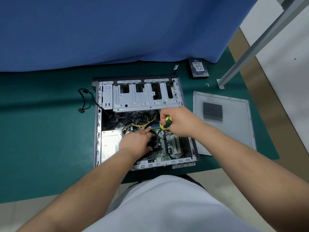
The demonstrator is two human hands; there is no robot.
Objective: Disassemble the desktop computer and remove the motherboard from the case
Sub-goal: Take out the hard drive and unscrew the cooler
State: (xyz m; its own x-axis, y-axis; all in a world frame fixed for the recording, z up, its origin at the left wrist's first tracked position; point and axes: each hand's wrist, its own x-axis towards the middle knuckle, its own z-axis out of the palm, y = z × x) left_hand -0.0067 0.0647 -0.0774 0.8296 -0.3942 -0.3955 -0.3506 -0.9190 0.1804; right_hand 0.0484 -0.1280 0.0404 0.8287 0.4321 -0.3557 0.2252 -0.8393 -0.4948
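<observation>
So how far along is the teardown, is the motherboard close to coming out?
Done: side panel off beside the case, hard drive out on the mat. In hand: right hand grips a screwdriver inside the case; left hand rests on the cooler fan. Left: motherboard, power supply and wiring remain inside.

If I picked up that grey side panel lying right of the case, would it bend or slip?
The side panel looks like thin sheet metal, so it would probably flex a little yet feel light. Its folded edges should stiffen it. Lying flat on the mat, it seems unlikely to slide or tip.
</observation>
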